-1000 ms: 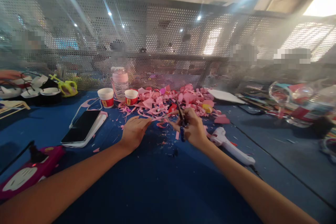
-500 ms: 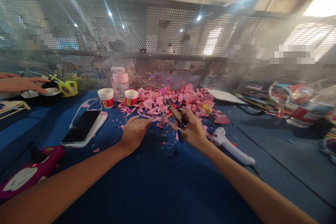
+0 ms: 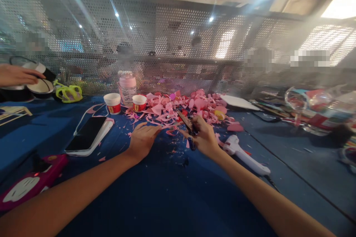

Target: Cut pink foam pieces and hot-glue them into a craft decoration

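Observation:
My right hand [image 3: 204,136] is closed round the handles of a pair of scissors [image 3: 184,119], whose blades point up and to the left. Between the fingertips of my left hand [image 3: 143,139] is a thin pink strip [image 3: 166,126], its far end reaching toward my right hand. Whether the blades touch the strip I cannot tell. Just beyond both hands spreads a heap of pink scraps [image 3: 200,104], with small bits scattered on the blue table [image 3: 172,196].
Left of the heap stand paper cups [image 3: 112,104] and a pink-lidded jar [image 3: 127,87]. A phone [image 3: 86,134] and a magenta device [image 3: 33,181] lie at left, a white glue gun [image 3: 246,155] at right. Another person's hand [image 3: 19,75] is at far left, near a yellow-green object [image 3: 69,93].
The other person's hand at far left has lifted and shifted left, tilting a black-and-white round container. My own hands, the strip and the scissors have hardly moved.

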A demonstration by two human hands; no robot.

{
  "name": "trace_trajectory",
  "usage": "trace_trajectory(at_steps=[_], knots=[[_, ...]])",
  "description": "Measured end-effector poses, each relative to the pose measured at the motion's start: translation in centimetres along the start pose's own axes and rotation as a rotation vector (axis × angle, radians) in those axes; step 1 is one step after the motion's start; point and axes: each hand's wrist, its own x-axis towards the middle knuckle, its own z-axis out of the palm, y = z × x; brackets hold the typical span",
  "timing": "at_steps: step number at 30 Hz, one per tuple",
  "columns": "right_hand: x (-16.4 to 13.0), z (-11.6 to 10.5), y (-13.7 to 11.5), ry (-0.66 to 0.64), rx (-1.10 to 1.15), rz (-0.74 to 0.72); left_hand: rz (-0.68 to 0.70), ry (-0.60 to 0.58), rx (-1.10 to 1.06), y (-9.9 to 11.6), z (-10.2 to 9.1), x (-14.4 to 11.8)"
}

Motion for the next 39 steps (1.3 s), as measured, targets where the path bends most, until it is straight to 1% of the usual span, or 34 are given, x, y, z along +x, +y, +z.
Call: trace_trajectory(at_steps=[4,8,15,21,25,32,35,39], knots=[[0.0,0.0,-0.1,-0.001,0.043,0.01,-0.002,-0.024,0.002,0.0,-0.1,0.0],[-0.2,0.3,0.2,-0.027,0.129,0.062,-0.003,-0.063,0.017,0.1,-0.4,0.1],[-0.3,0.8,1.0,-0.032,0.203,0.102,0.003,-0.043,0.036,0.0,-0.2,0.0],[-0.4,0.9,0.9,-0.047,0.226,0.138,0.008,-0.049,0.03,0.0,-0.3,-0.1],[-0.4,1.0,0.8,-0.063,0.248,0.176,0.013,-0.032,0.033,0.2,-0.4,0.0],[-0.4,1.3,0.1,-0.054,0.461,0.233,0.04,0.011,0.023,0.3,-0.5,0.1],[-0.4,1.2,-0.3,-0.067,0.508,0.251,0.045,0.006,0.023,0.2,-0.4,0.1],[-0.5,1.3,-0.3,-0.069,0.531,0.259,0.051,-0.001,0.017,0.1,-0.4,0.0]])
